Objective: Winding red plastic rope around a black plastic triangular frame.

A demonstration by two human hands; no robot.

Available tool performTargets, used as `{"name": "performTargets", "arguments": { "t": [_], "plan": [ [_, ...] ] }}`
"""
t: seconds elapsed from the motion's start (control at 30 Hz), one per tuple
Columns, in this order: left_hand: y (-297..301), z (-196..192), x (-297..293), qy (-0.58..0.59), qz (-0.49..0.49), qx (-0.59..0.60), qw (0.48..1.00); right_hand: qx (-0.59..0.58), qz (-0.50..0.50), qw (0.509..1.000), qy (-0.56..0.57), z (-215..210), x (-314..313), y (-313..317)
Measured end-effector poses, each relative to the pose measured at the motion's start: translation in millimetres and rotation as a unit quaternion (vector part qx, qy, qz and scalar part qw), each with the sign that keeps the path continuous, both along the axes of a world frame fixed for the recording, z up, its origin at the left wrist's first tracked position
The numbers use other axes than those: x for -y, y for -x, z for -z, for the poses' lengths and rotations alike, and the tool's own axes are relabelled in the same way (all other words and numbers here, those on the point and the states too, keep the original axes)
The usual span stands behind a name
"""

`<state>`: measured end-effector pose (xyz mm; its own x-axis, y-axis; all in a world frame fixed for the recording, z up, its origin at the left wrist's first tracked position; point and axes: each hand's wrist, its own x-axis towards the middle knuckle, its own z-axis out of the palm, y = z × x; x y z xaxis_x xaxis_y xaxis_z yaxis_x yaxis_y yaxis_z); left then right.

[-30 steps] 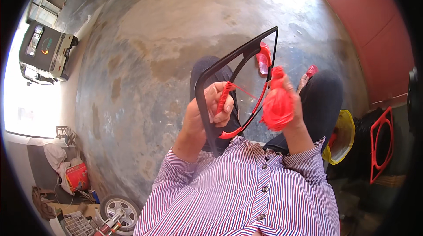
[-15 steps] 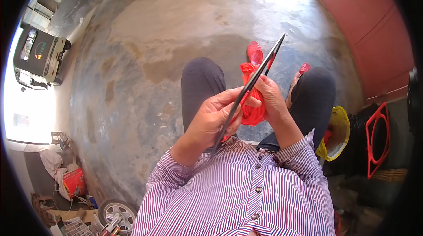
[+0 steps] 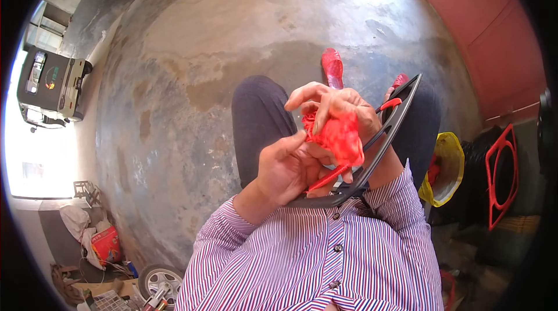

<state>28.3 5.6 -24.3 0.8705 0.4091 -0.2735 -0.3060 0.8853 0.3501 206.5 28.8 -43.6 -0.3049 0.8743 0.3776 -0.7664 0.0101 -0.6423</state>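
Note:
In front of my lap a thin black frame with rounded corners is held tilted, its lower bar across my shirt front. Red cord is wrapped around part of its lower bar and one spot on its far side. My left hand grips that lower bar from the left, thumb raised, fingers partly hidden behind the frame and cord. Over the frame's opening, my right hand is curled around a loose bundle of red cord, blurred by motion. The bundle hides part of the right fingers.
On the right, a yellow-rimmed bag holds something red, beside a red frame with a rounded opening. At lower left are a small wheel and a red package. A dark three-wheeled vehicle stands far left.
The black frame has turned from nearly edge-on to showing its opening, and has swung right and nearer me. My right hand has come up over the cord bundle, which has risen with it.

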Motion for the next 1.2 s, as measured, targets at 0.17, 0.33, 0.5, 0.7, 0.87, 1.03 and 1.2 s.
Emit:
{"name": "performTargets", "arguments": {
  "t": [0.17, 0.33, 0.5, 0.7, 0.87, 1.03, 1.2],
  "plan": [
    [-19.7, -2.0, 9.8, -0.063, -0.08, -0.1, 0.99, 0.151, -0.039, 0.968, -0.195, -12.9, -10.1, -6.7],
    [-11.9, -6.1, 8.2, -0.12, -0.122, -0.044, 0.984, 0.122, 0.087, 0.983, 0.108, -4.1, 1.6, -0.3],
    [10.1, 5.6, -6.5, -0.169, -0.129, -0.141, 0.967, 0.14, 0.131, 0.965, 0.178, 44.8, 17.4, -9.3],
    [27.9, 11.0, -16.9, -0.26, -0.245, -0.079, 0.931, 0.131, -0.01, 0.98, 0.153, 20.4, 44.5, 0.9],
    [28.2, 5.7, -19.1, -0.247, -0.209, -0.085, 0.942, 0.058, 0.105, 0.983, 0.138, 9.8, 49.2, 22.7],
    [21.7, 2.4, -17.3, -0.238, -0.189, -0.114, 0.946, 0.102, 0.184, 0.972, 0.107, 1.8, 52.3, 25.9],
    [22.4, 2.7, -14.5, -0.224, -0.136, -0.068, 0.963, -0.049, 0.175, 0.977, 0.111, 8.9, 42.1, 9.0]
  ]
}}
